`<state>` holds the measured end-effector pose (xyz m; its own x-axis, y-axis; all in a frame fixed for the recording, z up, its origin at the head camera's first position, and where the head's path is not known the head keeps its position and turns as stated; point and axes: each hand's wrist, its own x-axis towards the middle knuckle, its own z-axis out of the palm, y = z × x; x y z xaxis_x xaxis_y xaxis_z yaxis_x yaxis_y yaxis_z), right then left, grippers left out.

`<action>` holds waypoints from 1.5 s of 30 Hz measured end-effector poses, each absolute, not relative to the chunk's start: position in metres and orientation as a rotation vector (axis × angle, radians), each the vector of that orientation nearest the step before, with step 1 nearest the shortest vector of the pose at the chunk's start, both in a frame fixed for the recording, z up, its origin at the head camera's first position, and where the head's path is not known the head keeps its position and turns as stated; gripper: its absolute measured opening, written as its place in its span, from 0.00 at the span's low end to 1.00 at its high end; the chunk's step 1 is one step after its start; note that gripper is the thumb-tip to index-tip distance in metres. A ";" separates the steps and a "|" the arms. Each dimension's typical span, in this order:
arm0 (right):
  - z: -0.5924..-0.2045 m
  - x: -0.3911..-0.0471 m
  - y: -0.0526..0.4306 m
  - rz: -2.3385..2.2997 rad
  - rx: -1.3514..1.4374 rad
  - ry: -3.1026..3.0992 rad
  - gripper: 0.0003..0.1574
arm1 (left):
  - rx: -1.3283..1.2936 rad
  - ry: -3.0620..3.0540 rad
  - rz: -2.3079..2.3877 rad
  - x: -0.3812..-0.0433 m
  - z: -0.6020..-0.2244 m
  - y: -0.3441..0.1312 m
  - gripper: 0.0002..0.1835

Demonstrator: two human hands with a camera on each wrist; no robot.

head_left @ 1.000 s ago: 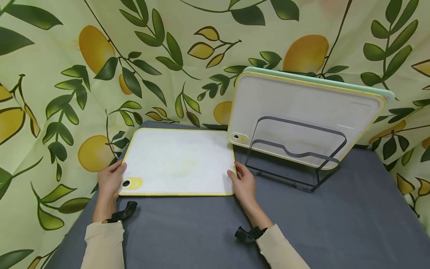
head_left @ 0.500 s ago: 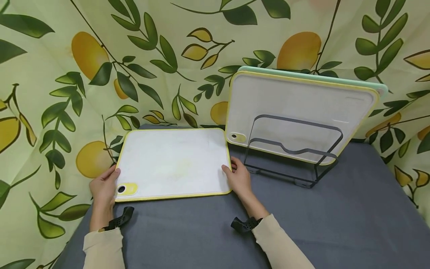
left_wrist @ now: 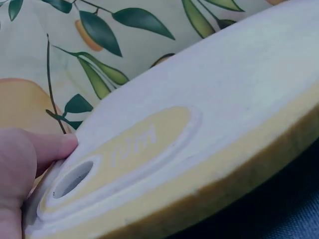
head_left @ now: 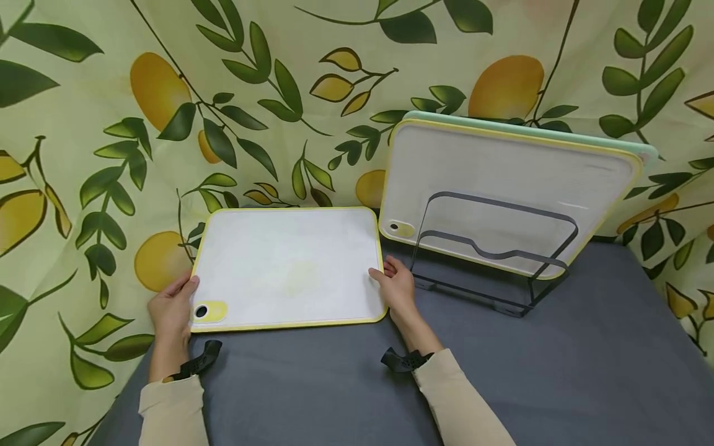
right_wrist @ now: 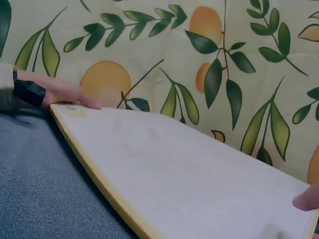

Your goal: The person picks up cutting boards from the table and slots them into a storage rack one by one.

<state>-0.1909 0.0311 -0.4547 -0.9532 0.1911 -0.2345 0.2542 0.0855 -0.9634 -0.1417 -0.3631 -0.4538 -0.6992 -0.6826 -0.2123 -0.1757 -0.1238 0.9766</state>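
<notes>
A white cutting board (head_left: 290, 266) with a yellow rim is held between my two hands at its short sides. My left hand (head_left: 171, 310) grips the left edge near the front corner, thumb on the white face, beside a yellow patch with a round hole (left_wrist: 75, 179). At the opposite edge my right hand (head_left: 400, 294) pinches the board with its thumb on top; its other fingers are partly hidden behind the edge. The left wrist view shows the board's thick yellow side (left_wrist: 239, 179) over a dark shadowed gap above the cloth.
To the right stands a dark metal rack (head_left: 502, 254). A second yellow-rimmed white board (head_left: 485, 167) leans in it, with a mint-green board (head_left: 535, 131) behind. Grey cloth (head_left: 558, 371) covers the table, and a fruit-patterned curtain (head_left: 312, 148) hangs right behind.
Both hands have shifted the board slightly left, and it looks a little larger in the head view. The grip has stayed the same; the rack and its boards have not moved.
</notes>
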 end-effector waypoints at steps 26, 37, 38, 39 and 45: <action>-0.449 -0.202 0.038 -2.214 0.373 1.997 0.36 | 1.038 -1.771 -1.930 -0.142 -0.447 -0.374 0.31; -0.449 -0.199 0.042 -2.153 0.277 2.006 0.39 | 1.033 -1.781 -1.930 -0.139 -0.448 -0.375 0.34; -0.449 -0.199 0.042 -2.152 0.272 2.006 0.39 | 1.034 -1.789 -1.927 -0.138 -0.448 -0.375 0.34; -0.450 -0.199 0.041 -2.152 0.272 2.005 0.39 | 1.039 -1.784 -1.934 -0.138 -0.447 -0.376 0.34; -0.452 -0.199 0.041 -2.158 0.290 2.003 0.39 | 1.048 -1.806 -1.934 -0.137 -0.446 -0.375 0.35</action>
